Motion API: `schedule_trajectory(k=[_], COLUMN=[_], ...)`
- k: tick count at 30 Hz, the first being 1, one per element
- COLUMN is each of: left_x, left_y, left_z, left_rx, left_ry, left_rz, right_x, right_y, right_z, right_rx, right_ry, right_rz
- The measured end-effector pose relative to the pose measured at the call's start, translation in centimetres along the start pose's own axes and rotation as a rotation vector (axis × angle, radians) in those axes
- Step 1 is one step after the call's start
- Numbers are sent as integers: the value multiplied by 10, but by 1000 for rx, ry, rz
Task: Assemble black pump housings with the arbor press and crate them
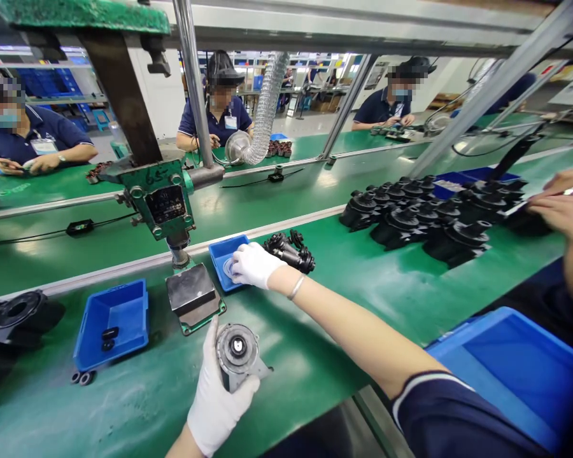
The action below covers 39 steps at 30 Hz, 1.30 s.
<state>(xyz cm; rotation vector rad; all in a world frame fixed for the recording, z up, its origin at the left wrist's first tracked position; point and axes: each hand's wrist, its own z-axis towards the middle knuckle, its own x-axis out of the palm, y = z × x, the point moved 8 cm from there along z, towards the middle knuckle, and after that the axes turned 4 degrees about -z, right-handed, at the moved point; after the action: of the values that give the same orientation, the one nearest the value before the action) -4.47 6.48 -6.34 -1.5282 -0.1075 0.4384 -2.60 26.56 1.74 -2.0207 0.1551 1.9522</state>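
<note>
**Motor housing in one hand, washer tray under the other**

From the head camera: my left hand (218,397) is clamped around the round grey metal motor housing (239,353), upright on the green desk (138,407). It looks heavy and rigid, best gripped around the body. My right hand (254,264) reaches into the small blue plastic tray (222,251), fingers curled together over a thin pale ring, below the green press (165,200).

No legible text: press nameplate (165,203) blurred, co-workers' badges (43,146) too small to read.

Left hand (217,397) grips a round metal part (239,353); right hand (253,264) reaches into a small blue tray (219,254).
</note>
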Motion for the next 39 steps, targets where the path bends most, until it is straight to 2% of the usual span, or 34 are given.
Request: schedule_trajectory(k=[3,6,18,23,29,36,39], left_x=[1,2,1,-2,-2,-3,-4], left_y=[1,1,1,-2,-2,-1,-3], left_z=[0,0,-1,0,1,2,3], left_rx=[6,27,6,28,36,37,47], left_ry=[6,15,7,20,27,36,36], left_rz=[-11,-22,-32,-5,-24,-49,-25], right_x=[14,21,1,6,11,-9,-8], right_y=[5,9,-10,-16,-17,-22,-17], right_z=[22,29,13,6,6,-4,-8], right_rx=[-30,-23,85,86,60,171,182], right_ry=[64,100,133,130,88,-56,-96], right_rz=[-19,-44,14,65,117,67,38])
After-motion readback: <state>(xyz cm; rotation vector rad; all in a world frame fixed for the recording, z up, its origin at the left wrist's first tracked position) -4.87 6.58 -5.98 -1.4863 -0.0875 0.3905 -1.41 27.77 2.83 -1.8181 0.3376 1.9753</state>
